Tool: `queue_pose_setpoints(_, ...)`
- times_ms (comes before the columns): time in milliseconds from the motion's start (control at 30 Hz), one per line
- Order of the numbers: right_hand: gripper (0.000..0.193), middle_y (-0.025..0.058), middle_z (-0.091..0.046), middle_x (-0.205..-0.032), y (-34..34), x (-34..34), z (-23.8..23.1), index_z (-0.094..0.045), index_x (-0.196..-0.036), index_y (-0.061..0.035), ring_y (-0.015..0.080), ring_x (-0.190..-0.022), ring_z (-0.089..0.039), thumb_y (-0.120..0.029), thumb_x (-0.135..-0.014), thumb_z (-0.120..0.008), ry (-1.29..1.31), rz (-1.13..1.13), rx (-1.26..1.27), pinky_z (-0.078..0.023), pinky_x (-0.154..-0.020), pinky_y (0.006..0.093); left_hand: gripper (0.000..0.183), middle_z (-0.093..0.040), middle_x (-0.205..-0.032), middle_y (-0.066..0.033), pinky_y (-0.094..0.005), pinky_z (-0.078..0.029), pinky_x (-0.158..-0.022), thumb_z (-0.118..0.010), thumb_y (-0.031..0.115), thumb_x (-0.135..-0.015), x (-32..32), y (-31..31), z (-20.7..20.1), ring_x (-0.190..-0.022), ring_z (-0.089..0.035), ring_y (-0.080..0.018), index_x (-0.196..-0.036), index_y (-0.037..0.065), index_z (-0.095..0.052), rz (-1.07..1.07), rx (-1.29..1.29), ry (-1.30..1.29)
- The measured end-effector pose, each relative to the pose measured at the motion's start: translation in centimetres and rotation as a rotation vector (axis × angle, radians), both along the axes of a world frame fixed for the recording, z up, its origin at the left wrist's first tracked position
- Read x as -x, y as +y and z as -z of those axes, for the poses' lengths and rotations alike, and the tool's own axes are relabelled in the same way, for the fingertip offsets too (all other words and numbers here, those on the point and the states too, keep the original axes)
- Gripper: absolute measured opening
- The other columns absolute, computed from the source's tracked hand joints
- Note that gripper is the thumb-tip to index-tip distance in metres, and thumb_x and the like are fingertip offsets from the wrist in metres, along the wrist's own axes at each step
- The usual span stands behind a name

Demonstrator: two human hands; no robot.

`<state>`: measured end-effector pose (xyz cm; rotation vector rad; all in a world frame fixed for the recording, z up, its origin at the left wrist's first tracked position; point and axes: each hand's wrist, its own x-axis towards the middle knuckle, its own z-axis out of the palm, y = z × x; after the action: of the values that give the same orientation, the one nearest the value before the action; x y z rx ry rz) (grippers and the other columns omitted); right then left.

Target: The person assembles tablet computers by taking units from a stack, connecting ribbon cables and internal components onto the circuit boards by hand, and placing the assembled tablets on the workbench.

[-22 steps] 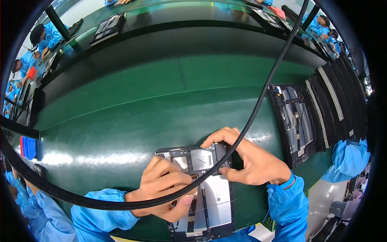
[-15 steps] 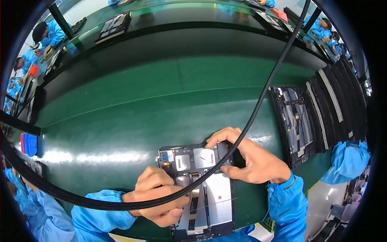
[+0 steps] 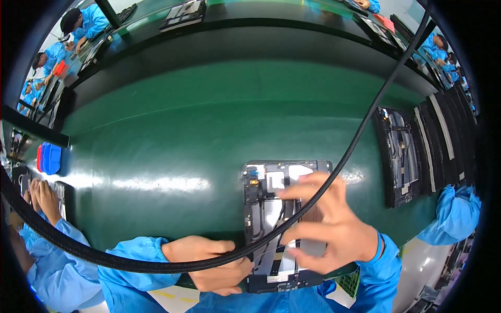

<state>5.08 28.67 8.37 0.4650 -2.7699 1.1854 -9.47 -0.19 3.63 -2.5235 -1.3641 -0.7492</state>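
Note:
An opened tablet [image 3: 269, 208] with its inner parts bare lies on the green work surface in front of me. My right hand [image 3: 331, 227] hovers over its right side, fingers spread and somewhat blurred, with nothing visible in them. At the tablet's lower left edge is my left hand [image 3: 216, 263], its fingers curled closed. Whatever they may hold is hidden, though a thin line shows near the fingertips. A black braided cable [image 3: 360, 133] loops across the view and covers part of the tablet and of both hands.
On the right stands another opened tablet [image 3: 401, 156] beside a row of black panels [image 3: 443, 135]. Blue and red bins [image 3: 50, 158] sit at the left, near a co-worker's hands [image 3: 44, 201]. A raised black-edged shelf [image 3: 250, 23] runs along the back, holding a device [image 3: 182, 14].
My right hand has lifted off the tablet's upper edge and opened, moving down over its right half. My left hand has drawn back to the tablet's lower left edge. The view has shifted.

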Motion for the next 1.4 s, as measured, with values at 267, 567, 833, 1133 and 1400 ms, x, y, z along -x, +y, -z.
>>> queue_pose_setpoints(267, 0.020, 0.0114, -0.063, -0.151, -4.4, 0.4, 2.5, -0.076, -0.099, -0.0094, 0.0372, -0.148, -0.051, -0.024, -0.089, -0.085, 0.027, -0.147, -0.104, -0.042, -0.112, 0.0534, 0.045, -0.076, -0.103, -0.0146, -0.0383, -0.063, -0.079, -0.069, 0.041, -0.104, 0.0, 0.2, -1.2, -0.088, -0.070, -0.0260, -0.097, -0.002, -0.081, -0.002, 0.026, -0.056)
queue_pose_setpoints(567, 0.015, 0.0017, -0.068, -0.099, -5.4, 0.4, 2.9, -0.073, -0.101, -0.0093, 0.0182, -0.104, -0.068, -0.018, -0.088, -0.073, 0.458, -0.025, -0.522, -0.051, -0.089, 0.0386, 0.037, -0.071, -0.095, -0.0100, -0.0379, -0.060, -0.082, -0.072, 0.035, -0.105, 0.1, 1.3, -0.5, -0.084, -0.067, -0.0247, -0.090, 0.002, -0.074, -0.002, -0.023, -0.005)
queue_pose_setpoints(833, 0.023, 0.0022, -0.061, -0.092, -4.1, 1.8, 4.7, -0.073, -0.101, -0.0054, 0.0207, -0.094, -0.064, -0.017, -0.081, -0.074, 0.472, 0.078, -0.360, -0.046, -0.078, 0.0368, 0.031, -0.073, -0.092, -0.0086, -0.0358, -0.058, -0.075, -0.074, 0.027, -0.102, 2.1, 2.2, 0.3, -0.082, -0.067, -0.0232, -0.090, -0.001, -0.075, -0.042, -0.117, 0.012)
queue_pose_setpoints(1133, 0.024, 0.0023, -0.061, -0.091, -4.0, 1.7, 4.5, -0.075, -0.101, -0.0067, 0.0214, -0.093, -0.063, -0.016, -0.079, -0.074, 0.450, 0.097, -0.337, -0.044, -0.077, 0.0368, 0.033, -0.073, -0.094, -0.0122, -0.0354, -0.059, -0.075, -0.072, 0.026, -0.104, 2.3, 2.2, -0.1, -0.082, -0.068, -0.0240, -0.091, -0.004, -0.074, -0.043, -0.100, 0.003)
queue_pose_setpoints(1400, 0.026, 0.0024, -0.062, -0.090, -4.1, 1.8, 4.5, -0.076, -0.100, -0.0068, 0.0219, -0.092, -0.063, -0.013, -0.075, -0.074, 0.450, 0.104, -0.288, -0.044, -0.076, 0.0372, 0.032, -0.071, -0.092, -0.0139, -0.0372, -0.061, -0.078, -0.074, 0.024, -0.102, 2.0, 2.2, 0.4, -0.083, -0.068, -0.0268, -0.092, -0.006, -0.073, -0.050, -0.071, -0.094)
